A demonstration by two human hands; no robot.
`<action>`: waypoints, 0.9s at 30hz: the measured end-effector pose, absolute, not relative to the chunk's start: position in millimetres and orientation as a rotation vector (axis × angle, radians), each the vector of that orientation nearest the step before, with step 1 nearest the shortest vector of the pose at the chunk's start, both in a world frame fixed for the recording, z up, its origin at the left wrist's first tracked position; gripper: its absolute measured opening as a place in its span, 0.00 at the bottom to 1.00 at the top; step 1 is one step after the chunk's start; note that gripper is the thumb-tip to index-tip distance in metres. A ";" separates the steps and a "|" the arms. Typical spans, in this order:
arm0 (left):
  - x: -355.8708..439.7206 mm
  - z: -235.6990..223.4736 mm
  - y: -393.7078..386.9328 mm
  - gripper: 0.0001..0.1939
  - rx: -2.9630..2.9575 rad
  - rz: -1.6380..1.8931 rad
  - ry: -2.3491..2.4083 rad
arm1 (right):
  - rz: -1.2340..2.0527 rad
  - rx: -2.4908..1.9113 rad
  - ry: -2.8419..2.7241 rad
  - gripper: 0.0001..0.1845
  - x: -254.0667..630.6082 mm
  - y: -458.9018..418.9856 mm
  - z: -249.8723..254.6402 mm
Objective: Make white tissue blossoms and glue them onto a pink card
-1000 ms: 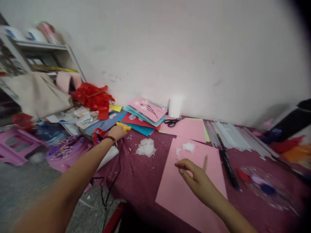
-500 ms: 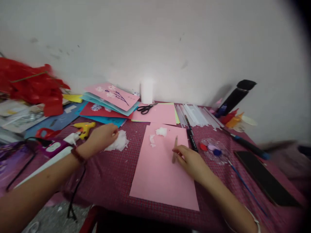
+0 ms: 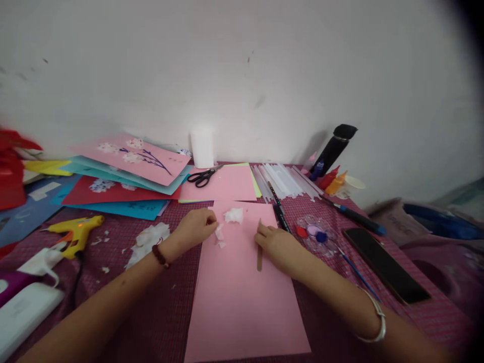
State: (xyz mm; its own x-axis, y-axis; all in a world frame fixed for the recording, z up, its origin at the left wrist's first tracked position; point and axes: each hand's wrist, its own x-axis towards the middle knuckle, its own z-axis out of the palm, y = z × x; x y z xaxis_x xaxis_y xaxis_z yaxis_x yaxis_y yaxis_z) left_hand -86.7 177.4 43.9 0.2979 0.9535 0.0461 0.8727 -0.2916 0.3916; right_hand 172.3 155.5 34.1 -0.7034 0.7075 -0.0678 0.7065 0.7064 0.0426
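Observation:
A large sheet of pink paper [image 3: 245, 307] lies in front of me. My left hand [image 3: 196, 227] is closed at its left edge, fingertips curled in beside small torn white scraps [image 3: 220, 236]; whether a bit is pinched in them is hidden. A bigger white piece [image 3: 234, 216] rests near the sheet's top. On the right, my right hand [image 3: 278, 247] has its fingers closed over a flat wooden stick [image 3: 259, 257], which points away from me on the paper. A pile of white scraps [image 3: 145, 244] sits beside my left forearm.
Left are a yellow glue gun [image 3: 77, 233] with a cable and decorated cards [image 3: 151, 171]. Black scissors [image 3: 202, 177] lie on paper behind. To the right are glue sticks [image 3: 283, 179], a marker [image 3: 282, 218], a paint palette [image 3: 315, 232], a brush [image 3: 359, 269] and a dark phone [image 3: 383, 264].
My left hand has left the glue gun and come right to the pink sheet's scraps. My right hand has moved onto the wooden stick. The view has swung right.

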 end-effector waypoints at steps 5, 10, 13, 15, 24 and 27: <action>-79.1 30.7 189.2 0.09 2.157 0.346 1.808 | -0.043 1.124 2.826 0.10 172.4 152.4 37.7; -86.9 23.7 199.4 0.07 2.080 0.364 1.724 | -0.027 1.088 2.807 0.10 168.6 151.5 43.7; -95.8 23.4 203.3 0.07 1.950 0.404 1.637 | 0.006 0.987 2.794 0.09 167.2 156.2 47.2; -99.7 23.2 203.8 0.08 1.899 0.473 1.556 | -0.006 0.887 2.793 0.09 167.0 159.6 47.8; -92.8 27.7 206.5 0.07 2.102 0.454 1.286 | -0.062 1.202 2.840 0.08 173.3 156.7 68.6; -96.3 28.8 206.2 0.06 2.010 0.457 1.289 | -0.445 1.585 2.959 0.04 173.1 151.1 76.1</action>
